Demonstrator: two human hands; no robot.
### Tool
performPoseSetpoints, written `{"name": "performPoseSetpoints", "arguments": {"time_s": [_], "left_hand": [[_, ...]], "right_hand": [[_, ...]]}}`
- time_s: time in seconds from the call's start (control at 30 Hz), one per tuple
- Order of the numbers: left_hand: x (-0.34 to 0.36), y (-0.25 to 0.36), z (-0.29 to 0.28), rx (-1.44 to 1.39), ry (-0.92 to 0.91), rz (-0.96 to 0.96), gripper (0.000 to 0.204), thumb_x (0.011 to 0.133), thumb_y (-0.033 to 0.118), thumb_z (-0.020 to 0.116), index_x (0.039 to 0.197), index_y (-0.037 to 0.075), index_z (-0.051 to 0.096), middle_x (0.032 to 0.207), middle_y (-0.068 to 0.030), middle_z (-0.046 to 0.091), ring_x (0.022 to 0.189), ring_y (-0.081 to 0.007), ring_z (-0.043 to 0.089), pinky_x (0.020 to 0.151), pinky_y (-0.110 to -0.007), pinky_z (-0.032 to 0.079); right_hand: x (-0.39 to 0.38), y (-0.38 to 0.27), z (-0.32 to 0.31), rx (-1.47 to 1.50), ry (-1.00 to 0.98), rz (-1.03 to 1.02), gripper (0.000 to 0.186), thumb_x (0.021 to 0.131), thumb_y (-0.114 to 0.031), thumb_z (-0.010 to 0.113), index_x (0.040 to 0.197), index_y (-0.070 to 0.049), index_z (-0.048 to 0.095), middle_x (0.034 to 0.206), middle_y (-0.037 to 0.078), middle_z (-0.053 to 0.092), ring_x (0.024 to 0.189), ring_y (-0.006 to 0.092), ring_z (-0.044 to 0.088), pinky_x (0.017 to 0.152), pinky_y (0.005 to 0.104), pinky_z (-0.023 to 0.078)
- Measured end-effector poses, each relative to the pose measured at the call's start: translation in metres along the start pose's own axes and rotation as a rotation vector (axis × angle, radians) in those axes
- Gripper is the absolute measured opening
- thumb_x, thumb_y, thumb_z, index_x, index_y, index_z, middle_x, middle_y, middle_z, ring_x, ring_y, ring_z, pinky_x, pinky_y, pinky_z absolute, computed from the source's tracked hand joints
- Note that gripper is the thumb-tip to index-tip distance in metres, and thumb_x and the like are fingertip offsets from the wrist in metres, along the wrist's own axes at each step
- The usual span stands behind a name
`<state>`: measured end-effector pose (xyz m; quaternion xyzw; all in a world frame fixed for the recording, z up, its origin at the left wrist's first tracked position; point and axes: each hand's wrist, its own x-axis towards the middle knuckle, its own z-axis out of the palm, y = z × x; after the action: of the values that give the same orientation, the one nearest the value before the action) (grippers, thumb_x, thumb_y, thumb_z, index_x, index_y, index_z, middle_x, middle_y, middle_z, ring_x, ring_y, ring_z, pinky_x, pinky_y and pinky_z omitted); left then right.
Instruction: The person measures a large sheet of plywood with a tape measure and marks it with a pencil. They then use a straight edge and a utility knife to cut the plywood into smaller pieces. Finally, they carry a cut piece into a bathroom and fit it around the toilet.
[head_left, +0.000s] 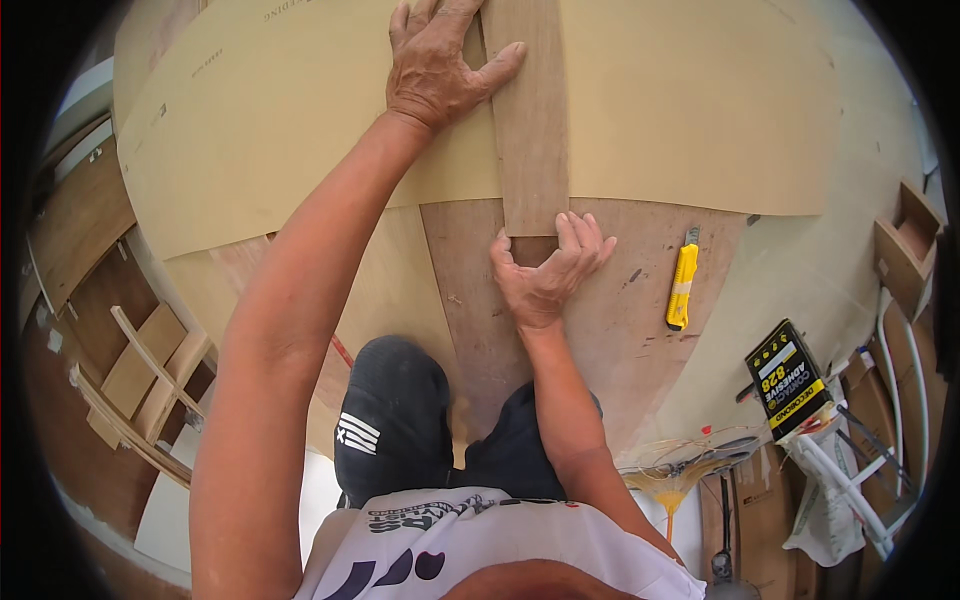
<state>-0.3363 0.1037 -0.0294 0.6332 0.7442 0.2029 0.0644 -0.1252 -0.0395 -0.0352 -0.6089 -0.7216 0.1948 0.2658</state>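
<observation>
A long, narrow brown wooden strip (533, 130) lies on a large tan sheet (690, 100), running away from me, its near end jutting past the sheet's edge. My right hand (548, 280) grips that near end, thumb at the left corner and fingers at the right. Farther off, my left hand (432, 70) rests flat on the sheet beside the strip, fingers apart and thumb laid across the strip's left edge. Its fingertips meet the top of the picture. To the right of my right hand, a yellow utility knife (682, 285) lies on a brown wood panel (640, 250).
At the right stands a black and yellow can (785, 380) on a white-framed stand, with a broom head (675, 480) nearby. Wooden pieces and a curved frame (150, 390) lie at the left. My knees touch or overlap the panel's near side.
</observation>
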Motion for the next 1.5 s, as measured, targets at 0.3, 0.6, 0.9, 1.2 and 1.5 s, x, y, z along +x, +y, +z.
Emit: {"name": "performPoseSetpoints", "arguments": {"time_s": [0.3, 0.6, 0.9, 1.2, 1.5], "left_hand": [[-0.0007, -0.0019, 0.0034, -0.029, 0.029, -0.004, 0.075, 0.076, 0.045, 0.069, 0.135, 0.004, 0.047, 0.135, -0.0193, 0.050, 0.132, -0.0404, 0.037, 0.112, -0.053, 0.020], [0.0002, -0.0012, 0.0002, -0.047, -0.026, -0.041, 0.080, 0.076, 0.046, 0.069, 0.139, 0.004, 0.041, 0.139, -0.0183, 0.047, 0.136, -0.0397, 0.032, 0.114, -0.053, 0.014], [-0.0036, -0.0022, 0.0059, -0.057, 0.090, 0.016, 0.068, 0.075, 0.039, 0.072, 0.132, 0.008, 0.051, 0.129, -0.0130, 0.057, 0.131, -0.0328, 0.039, 0.112, -0.049, 0.019], [-0.0010, -0.0012, 0.0066, -0.042, 0.053, 0.012, 0.071, 0.075, 0.045, 0.070, 0.132, 0.008, 0.051, 0.133, -0.0105, 0.055, 0.133, -0.0345, 0.037, 0.113, -0.051, 0.016], [-0.0027, 0.0004, 0.0049, -0.049, 0.058, 0.009, 0.067, 0.077, 0.037, 0.072, 0.134, 0.009, 0.050, 0.129, -0.0125, 0.056, 0.133, -0.0321, 0.038, 0.113, -0.049, 0.017]], "right_hand": [[0.0001, 0.0015, 0.0012, 0.001, -0.004, 0.002, 0.074, 0.059, -0.027, 0.078, 0.121, -0.008, 0.043, 0.115, 0.012, 0.044, 0.119, 0.0352, 0.043, 0.108, 0.0642, 0.017], [0.0018, 0.0023, -0.0005, 0.019, -0.020, -0.004, 0.075, 0.059, -0.026, 0.080, 0.121, -0.009, 0.043, 0.116, 0.012, 0.043, 0.119, 0.0355, 0.043, 0.109, 0.0641, 0.016], [0.0008, 0.0017, 0.0019, 0.028, 0.001, 0.004, 0.073, 0.061, -0.024, 0.079, 0.122, -0.009, 0.042, 0.117, 0.013, 0.042, 0.119, 0.0355, 0.042, 0.109, 0.0638, 0.015], [0.0037, -0.0013, -0.0031, 0.014, -0.004, 0.012, 0.073, 0.060, -0.022, 0.079, 0.122, -0.007, 0.042, 0.115, 0.014, 0.044, 0.117, 0.0371, 0.044, 0.107, 0.0646, 0.020], [0.0034, -0.0014, -0.0036, 0.028, 0.002, 0.012, 0.073, 0.060, -0.021, 0.078, 0.122, -0.007, 0.043, 0.114, 0.014, 0.044, 0.117, 0.0376, 0.044, 0.106, 0.0653, 0.020]]}}
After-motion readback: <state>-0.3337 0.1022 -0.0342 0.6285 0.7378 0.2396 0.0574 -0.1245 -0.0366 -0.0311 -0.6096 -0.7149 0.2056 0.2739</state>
